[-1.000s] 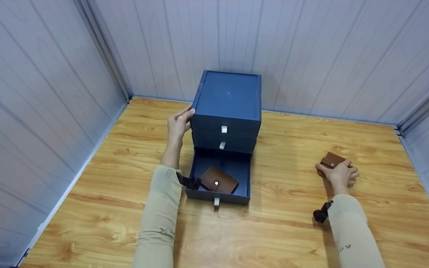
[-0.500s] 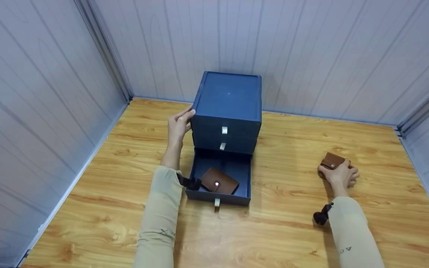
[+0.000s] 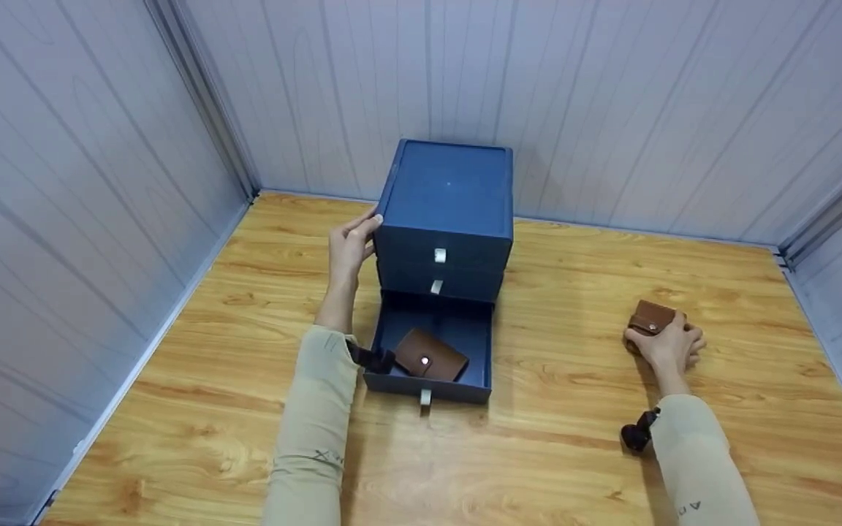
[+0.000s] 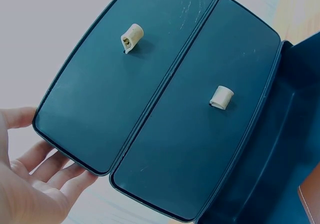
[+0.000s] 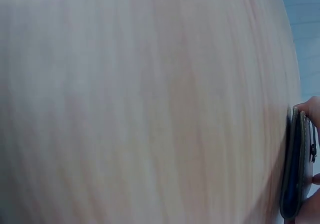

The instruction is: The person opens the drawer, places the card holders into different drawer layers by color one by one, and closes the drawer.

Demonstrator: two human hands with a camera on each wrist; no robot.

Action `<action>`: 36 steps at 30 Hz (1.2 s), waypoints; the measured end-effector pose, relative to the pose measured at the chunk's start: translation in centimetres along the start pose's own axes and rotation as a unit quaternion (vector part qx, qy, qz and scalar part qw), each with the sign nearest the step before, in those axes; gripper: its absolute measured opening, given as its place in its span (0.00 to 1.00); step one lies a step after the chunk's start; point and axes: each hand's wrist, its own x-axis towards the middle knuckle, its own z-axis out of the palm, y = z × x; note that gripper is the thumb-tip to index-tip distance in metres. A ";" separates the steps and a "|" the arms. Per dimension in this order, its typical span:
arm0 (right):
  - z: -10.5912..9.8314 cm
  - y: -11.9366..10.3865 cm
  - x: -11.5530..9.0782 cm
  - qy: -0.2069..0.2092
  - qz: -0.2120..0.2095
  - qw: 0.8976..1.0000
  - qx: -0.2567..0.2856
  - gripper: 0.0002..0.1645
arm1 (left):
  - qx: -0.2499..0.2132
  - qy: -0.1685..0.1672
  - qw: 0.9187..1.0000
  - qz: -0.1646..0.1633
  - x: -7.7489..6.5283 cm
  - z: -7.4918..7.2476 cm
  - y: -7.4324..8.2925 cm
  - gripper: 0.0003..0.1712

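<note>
My left hand (image 3: 349, 247) rests against the left side of a blue drawer cabinet (image 3: 450, 186), its thumb near the upper edge. In the left wrist view, the fingers (image 4: 50, 166) lie nearly straight along the cabinet's side. The bottom drawer (image 3: 473, 369) stands pulled out, and a brown leather wallet (image 3: 432, 354) with a snap lies tilted inside. Off to the right, my right hand (image 3: 669, 347) holds a smaller brown snap wallet (image 3: 656, 314) between thumb and fingers, at the table. The right wrist view shows this wallet (image 5: 295, 164) edge-on, at the right border.
Two upper drawers with pale pull tabs (image 3: 440, 255) are closed above the pulled-out one. Pale panels (image 3: 611, 109) wall in the wooden table (image 3: 552, 453) at the back and both sides. Bare tabletop lies between the cabinet and the right hand.
My right wrist and forearm have shifted slightly toward me and to the right, and the held wallet has turned a little. The left hand, cabinet and drawer stay in place.
</note>
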 end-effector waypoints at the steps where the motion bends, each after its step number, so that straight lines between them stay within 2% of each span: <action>1: 0.0 0.0 -0.1 0.001 -0.005 1.000 0.000 0.57 | 0.003 0.006 1.000 0.002 0.1 0.0 -0.2 0.20; 9: -0.3 -0.4 -0.4 -0.001 -0.051 0.999 0.011 0.57 | 0.020 0.013 1.000 -0.007 1.8 -0.4 -1.5 0.21; 12: -0.4 -0.8 -0.6 -0.001 -0.069 0.998 0.013 0.57 | 0.026 0.017 0.999 -0.009 1.9 -0.4 -1.6 0.21; 14: -0.4 -1.1 -0.9 0.000 -0.079 0.997 0.011 0.56 | 0.019 0.013 1.000 0.001 1.4 -0.4 -1.3 0.21; 17: -0.4 -1.5 -1.2 0.002 -0.093 0.996 0.003 0.55 | 0.021 0.008 1.000 0.006 -0.5 0.2 0.4 0.20; 18: -0.5 -1.7 -1.3 0.002 -0.096 0.995 0.000 0.55 | 0.017 0.003 1.000 0.008 -1.2 0.3 1.0 0.20; 19: -0.5 -1.8 -1.4 0.001 -0.101 0.995 -0.001 0.55 | 0.013 -0.002 1.000 0.003 -2.6 0.7 2.2 0.20; 22: -0.5 -2.2 -1.8 -0.001 -0.118 0.993 -0.002 0.55 | 0.021 0.008 1.000 0.000 -2.2 0.7 1.8 0.20; 26: -0.6 -2.5 -2.4 -0.006 -0.144 0.990 0.003 0.55 | 0.015 0.014 1.000 -0.004 -0.5 0.3 0.4 0.21; 28: -0.6 -2.6 -2.6 -0.008 -0.157 0.988 0.006 0.54 | 0.012 0.008 1.000 -0.009 -3.0 1.0 2.8 0.21; 30: -0.6 -2.7 -2.9 -0.007 -0.172 0.985 0.010 0.54 | 0.000 0.002 1.000 -0.013 -0.7 0.5 0.6 0.21; 31: -0.6 -2.8 -3.1 -0.006 -0.180 0.984 0.012 0.54 | -0.002 -0.001 1.000 -0.012 -1.9 0.8 1.6 0.21; 32: -0.5 -2.9 -3.2 -0.006 -0.186 0.982 0.015 0.54 | 0.003 0.001 1.000 -0.015 -1.1 0.6 0.9 0.21; 35: -0.5 -3.3 -3.8 -0.002 -0.206 0.978 0.019 0.53 | -0.005 -0.010 1.000 0.006 6.1 -1.8 -6.0 0.23; 36: -0.5 -3.4 -4.0 -0.002 -0.210 0.977 0.020 0.53 | -0.001 -0.011 1.000 0.018 6.3 -1.9 -6.3 0.24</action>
